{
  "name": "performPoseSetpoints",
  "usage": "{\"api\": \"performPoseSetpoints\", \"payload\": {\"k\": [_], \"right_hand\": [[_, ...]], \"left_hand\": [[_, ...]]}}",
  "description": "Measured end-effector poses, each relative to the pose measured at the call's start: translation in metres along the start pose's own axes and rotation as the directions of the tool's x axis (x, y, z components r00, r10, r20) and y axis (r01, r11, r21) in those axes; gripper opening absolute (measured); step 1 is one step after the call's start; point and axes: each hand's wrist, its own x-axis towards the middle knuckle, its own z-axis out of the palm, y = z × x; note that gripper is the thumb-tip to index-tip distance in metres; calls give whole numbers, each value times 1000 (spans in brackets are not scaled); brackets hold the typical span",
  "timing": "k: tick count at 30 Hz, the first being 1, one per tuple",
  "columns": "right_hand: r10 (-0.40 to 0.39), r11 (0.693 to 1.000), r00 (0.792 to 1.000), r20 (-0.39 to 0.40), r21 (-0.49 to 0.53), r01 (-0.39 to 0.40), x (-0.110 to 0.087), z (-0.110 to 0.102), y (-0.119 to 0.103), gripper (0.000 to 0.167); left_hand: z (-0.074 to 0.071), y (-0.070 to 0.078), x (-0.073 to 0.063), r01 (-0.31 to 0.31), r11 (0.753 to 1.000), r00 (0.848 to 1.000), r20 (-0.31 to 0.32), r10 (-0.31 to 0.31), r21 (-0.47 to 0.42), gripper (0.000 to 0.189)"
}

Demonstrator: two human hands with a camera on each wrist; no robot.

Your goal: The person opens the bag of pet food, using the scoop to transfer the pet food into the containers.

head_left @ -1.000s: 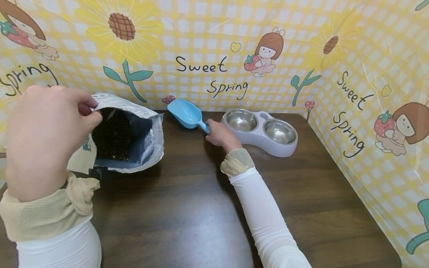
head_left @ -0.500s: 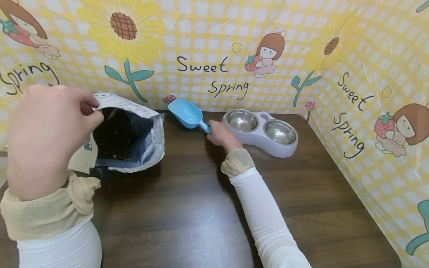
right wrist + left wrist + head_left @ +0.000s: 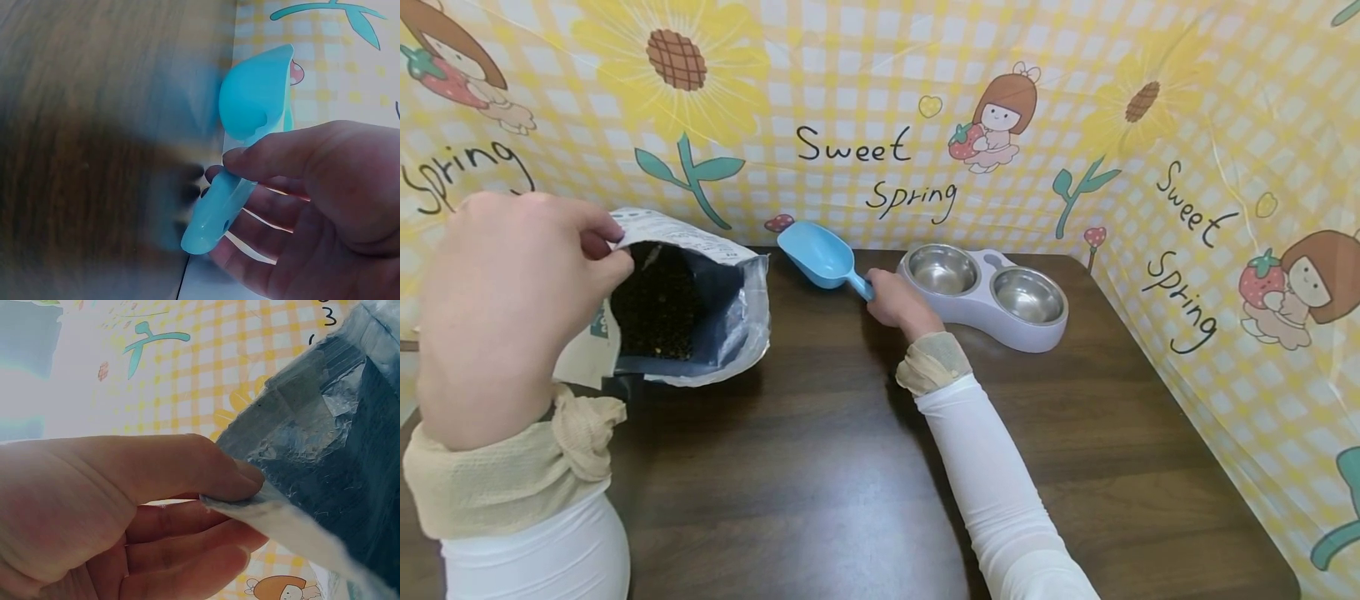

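Note:
My left hand pinches the rim of an opened foil-lined bag at the left of the table. Small dark brown pellets fill the lower part of the bag. In the left wrist view, thumb and fingers grip the bag's pale edge, and its silvery inside shows beyond. A light blue scoop lies near the back edge of the table, its bowl pointing left. My right hand holds the scoop by its handle; the right wrist view shows thumb and fingers around that handle.
Just right of my right hand stands a pale lilac double pet bowl with two steel dishes. The brown wooden table meets a yellow checked cloth backdrop at the back and right.

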Motion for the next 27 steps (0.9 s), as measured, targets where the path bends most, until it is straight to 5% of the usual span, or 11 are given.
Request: {"api": "performPoseSetpoints", "payload": {"k": [5,17,24,27], "right_hand": [[-21,1000,999,25,2,21,2,0,4,11],[-85,996,994,73,35,83,-39,-26,-20,12],[-76,978,981,176,204,40,-41,-28,-21,7],[-87,980,982,165,191,55,-41,-29,-21,8]], "left_hand": [[0,0,1,-1,1000,1000,1,1,-4,20],[0,-1,0,-12,1000,1000,-14,12,-20,19],[0,-1,0,-10,1000,1000,-6,10,-16,19],[0,-1,1,-11,1000,1000,-7,11,-18,19]]}}
